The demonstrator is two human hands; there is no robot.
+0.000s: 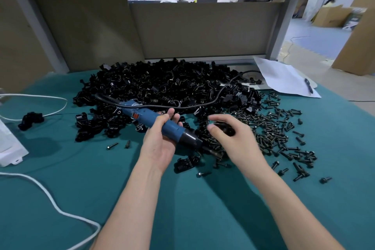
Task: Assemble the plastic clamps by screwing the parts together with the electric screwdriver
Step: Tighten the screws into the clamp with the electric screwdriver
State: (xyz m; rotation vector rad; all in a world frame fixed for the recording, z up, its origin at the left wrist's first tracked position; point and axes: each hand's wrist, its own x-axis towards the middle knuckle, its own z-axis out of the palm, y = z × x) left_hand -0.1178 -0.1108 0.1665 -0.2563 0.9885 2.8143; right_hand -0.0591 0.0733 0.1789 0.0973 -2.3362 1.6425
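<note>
1. Grip: the left hand (160, 144) wraps its fingers round the blue electric screwdriver (172, 129), with the bit slanting down toward the loose screws (280, 134).
2. The right hand (233, 138), blurred, curls round a dark piece (224, 128). I cannot tell whether it is a clamp part.
3. The clamp parts (162, 83) lie heaped at the far side of the desk (182, 209).
4. The next move likely calls for seating a screw straight in its hole, bracing the part and bringing the bit square before triggering. A tilted bit could slip.
</note>
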